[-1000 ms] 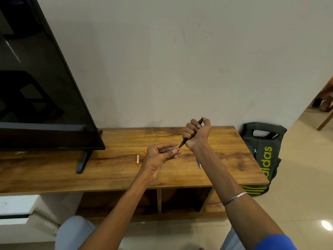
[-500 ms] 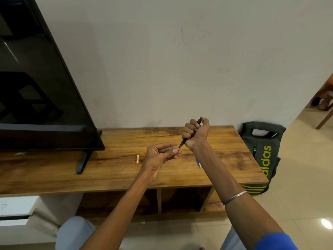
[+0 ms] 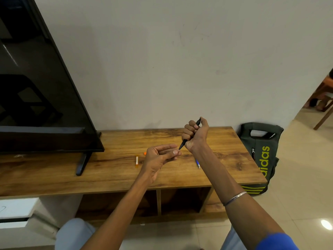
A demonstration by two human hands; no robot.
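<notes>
Two hands meet above the table (image 3: 117,170): the right hand (image 3: 195,137) fists round a black pen (image 3: 183,143), tip angled down to the left hand (image 3: 158,157), whose loosely straight fingers touch it, probably to steady the point.

Blue sleeve (image 3: 275,241), silver bangle (image 3: 234,197)

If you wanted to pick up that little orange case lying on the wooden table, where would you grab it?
Probably pinch the small orange rectangular case across its middle, from above, finger and thumb on its two long sides. It lies flat on the wooden table, slim, with bare wood along both sides. The left hand is nearest.
</notes>
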